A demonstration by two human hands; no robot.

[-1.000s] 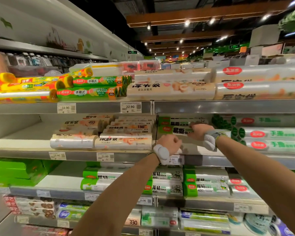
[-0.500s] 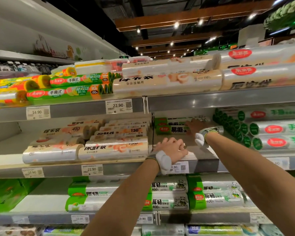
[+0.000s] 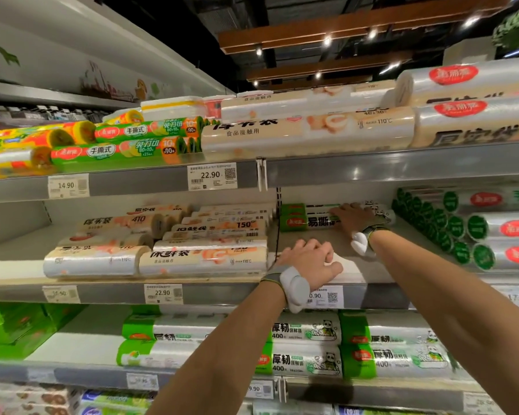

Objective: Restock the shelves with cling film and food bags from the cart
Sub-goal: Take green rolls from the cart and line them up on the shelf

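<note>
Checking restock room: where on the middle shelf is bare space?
Bare floor in front of the green-labelled rolls under the right hand, between the beige rolls and green-capped rolls; left hand rests there. Another patch left of the beige rolls. The top shelf is crowded.

Right hand (image 3: pixel 354 220) lies on green-labelled rolls (image 3: pixel 304 222); left hand (image 3: pixel 309 262) rests near the shelf (image 3: pixel 378 275) front.

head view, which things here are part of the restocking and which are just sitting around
In the job: right hand on the green rolls at the back; left hand resting on the middle shelf.
Just there: beige rolls, panda rolls below, price tags.
</note>
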